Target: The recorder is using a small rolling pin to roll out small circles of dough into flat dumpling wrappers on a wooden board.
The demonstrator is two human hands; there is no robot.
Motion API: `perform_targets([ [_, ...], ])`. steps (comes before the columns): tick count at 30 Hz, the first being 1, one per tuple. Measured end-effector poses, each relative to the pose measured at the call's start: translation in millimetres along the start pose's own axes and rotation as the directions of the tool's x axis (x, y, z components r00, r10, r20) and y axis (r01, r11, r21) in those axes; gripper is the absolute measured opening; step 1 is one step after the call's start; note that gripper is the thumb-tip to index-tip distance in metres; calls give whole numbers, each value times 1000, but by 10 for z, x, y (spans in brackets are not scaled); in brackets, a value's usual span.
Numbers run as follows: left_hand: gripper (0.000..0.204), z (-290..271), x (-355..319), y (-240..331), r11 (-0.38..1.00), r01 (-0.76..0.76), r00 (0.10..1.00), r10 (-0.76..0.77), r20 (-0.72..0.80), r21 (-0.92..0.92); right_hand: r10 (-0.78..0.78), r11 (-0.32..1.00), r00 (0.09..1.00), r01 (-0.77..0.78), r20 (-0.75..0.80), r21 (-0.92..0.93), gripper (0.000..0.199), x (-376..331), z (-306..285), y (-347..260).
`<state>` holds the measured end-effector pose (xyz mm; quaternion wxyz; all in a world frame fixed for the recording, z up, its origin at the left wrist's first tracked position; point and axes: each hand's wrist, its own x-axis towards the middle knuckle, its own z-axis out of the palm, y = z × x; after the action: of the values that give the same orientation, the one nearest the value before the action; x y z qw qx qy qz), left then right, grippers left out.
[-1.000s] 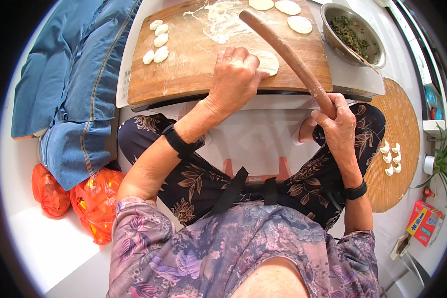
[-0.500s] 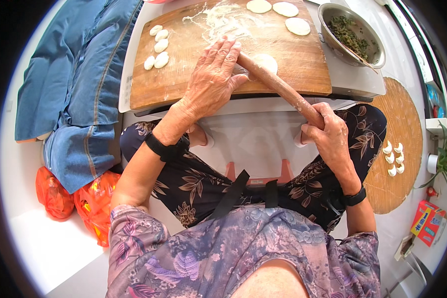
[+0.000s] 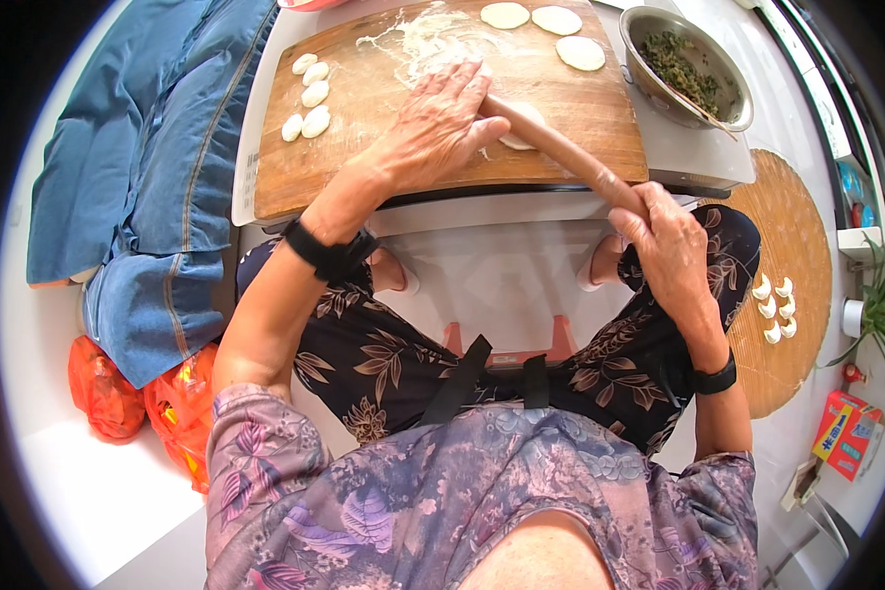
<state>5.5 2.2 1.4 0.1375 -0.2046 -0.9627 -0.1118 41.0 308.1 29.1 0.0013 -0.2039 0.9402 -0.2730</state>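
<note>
A wooden rolling pin lies slantwise over the near part of a floury wooden board. My right hand is closed round its near right end, just off the board's front edge. My left hand rests flat against the far left end, fingers stretched out and thumb apart. A dough wrapper is partly covered by the pin. Several small dough pieces sit at the board's left. Rolled wrappers lie at the far right, with scattered flour beside them.
A metal bowl of chopped green filling stands right of the board. Several folded dumplings lie on a round brown mat lower right. Blue denim cloth hangs at left above orange plastic bags. A red box and plant are at right.
Both hands and the rolling pin have shifted slightly away from me and to the right across the board. The whole view has moved a little. Both hands stay on the pin.
</note>
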Motion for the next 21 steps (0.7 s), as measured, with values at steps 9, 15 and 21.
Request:
perform_targets([
  [9,72,-6,144,2,990,-66,997,61,42,123,-18,998,999,16,-27,-62,36,37,4,172],
  [15,79,-43,309,13,999,-2,996,4,88,-33,-23,980,998,12,-52,-198,37,127,-57,158],
  [21,72,-158,-41,85,993,-86,993,78,92,85,-10,992,998,18,66,-123,38,-72,-64,109],
])
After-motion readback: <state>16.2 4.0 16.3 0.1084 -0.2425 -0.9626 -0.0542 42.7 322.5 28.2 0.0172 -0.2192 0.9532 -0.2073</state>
